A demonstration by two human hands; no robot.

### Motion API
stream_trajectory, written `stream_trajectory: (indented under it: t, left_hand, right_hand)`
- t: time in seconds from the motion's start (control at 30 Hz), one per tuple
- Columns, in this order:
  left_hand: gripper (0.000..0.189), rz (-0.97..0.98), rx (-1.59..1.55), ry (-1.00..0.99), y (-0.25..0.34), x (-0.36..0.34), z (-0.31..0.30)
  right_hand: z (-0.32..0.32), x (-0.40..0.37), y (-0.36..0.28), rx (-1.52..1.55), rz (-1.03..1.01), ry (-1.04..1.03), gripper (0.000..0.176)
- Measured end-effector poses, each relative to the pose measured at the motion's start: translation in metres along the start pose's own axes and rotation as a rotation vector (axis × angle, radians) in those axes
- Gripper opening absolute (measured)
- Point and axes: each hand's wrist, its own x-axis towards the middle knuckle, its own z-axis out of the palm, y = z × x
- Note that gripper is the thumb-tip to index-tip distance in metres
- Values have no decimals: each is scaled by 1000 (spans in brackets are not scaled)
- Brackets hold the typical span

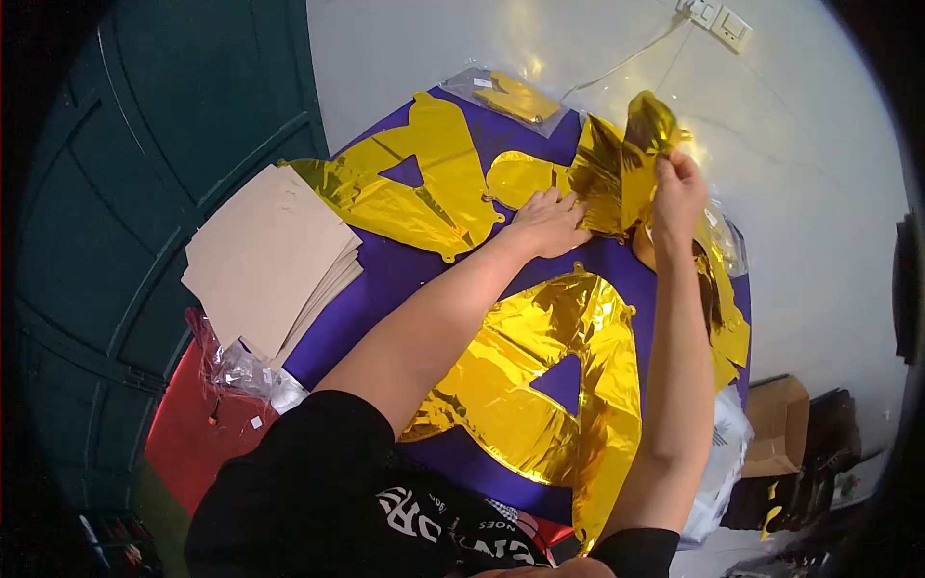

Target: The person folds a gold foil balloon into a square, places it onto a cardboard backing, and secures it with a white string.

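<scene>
White wall (462, 39); purple table (383, 275); on it 2 gold A-shaped foils (525, 424), a tan stack (270, 260), a packet (520, 99). The right hand (679, 193) pinches crumpled foil (638, 178), raised far right; the left hand (549, 223), fingers loosely spread, touches it.

Pinches crumpled gold foil (602, 183) at 2 o'clock with right hand (680, 193), holding top end up off purple table cover (385, 279). Rests left hand (551, 223) nearer center, also toward 2, fingertips against gold foil. Shows flat gold A-shape (395, 207) at 11, shinier gold A-shape (540, 433) at 5. Includes beige card stack (265, 255) at 9, bagged gold piece (520, 96) near 12:30, red surface (207, 433) at 8, cardboard box (776, 424) at 4.
</scene>
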Motion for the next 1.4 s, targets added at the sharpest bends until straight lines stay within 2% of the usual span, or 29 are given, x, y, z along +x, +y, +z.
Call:
stream_trajectory:
  t: [0.1,0.23,0.33,0.37,0.4,0.5,0.53,0.6,0.67,0.73,0.8,0.97,1.07,1.13,1.17,1.27,1.37,1.4]
  left_hand:
    - [65,-56,-34,-60,7,-2,-7]
    - [61,-134,43,-167,23,16,-24]
    - [57,-222,53,-260,36,41,-37]
    - [56,-226,70,-279,37,49,-35]
    - [55,-229,87,-300,35,57,-30]
    - [52,-59,244,-355,27,76,-10]
    - [48,173,186,-66,0,100,37]
    - [47,168,215,-36,-7,102,52]
    - [47,59,275,-176,-1,95,38]
    - [46,4,310,-257,-4,90,31]
    - [45,-38,341,-317,-1,87,19]
    - [43,-78,330,-376,-10,99,16]
    - [41,24,178,-270,-16,114,17]
    - [39,134,25,-171,-10,106,4]
    - [41,205,59,-241,-6,104,-5]
    - [36,180,162,-241,-15,106,5]
    - [35,198,404,-458,50,27,-89]
    - [37,172,379,-466,61,7,-108]
  right_hand:
    - [-14,17,-14,0,-82,11,12]
    - [-21,15,-19,27,-42,-81,10]
    - [-13,0,-17,6,-88,-180,7]
    - [-14,-12,-26,-29,30,-223,6]
    - [-12,-19,-25,-15,-9,-287,6]
    - [-8,-35,-20,-4,-100,-453,5]
    - [-8,-43,-22,-17,-110,-491,5]
    - [-7,-61,-29,-117,-165,-524,9]
    - [-11,-77,-38,-308,-509,-562,11]
    - [-19,-100,-56,-353,-493,-625,17]
    - [-28,-121,-70,-409,-580,-667,22]
    - [-51,-181,-108,-487,-571,-752,19]
    - [-62,-209,-131,-539,-601,-774,18]
    - [-70,-221,-149,-597,-530,-805,22]
    - [-73,-227,-155,-621,-495,-821,24]
    - [-76,-243,-166,-623,-436,-809,23]
    - [-79,-253,-171,-613,-418,-792,22]
    - [-80,-256,-173,-618,-422,-777,20]
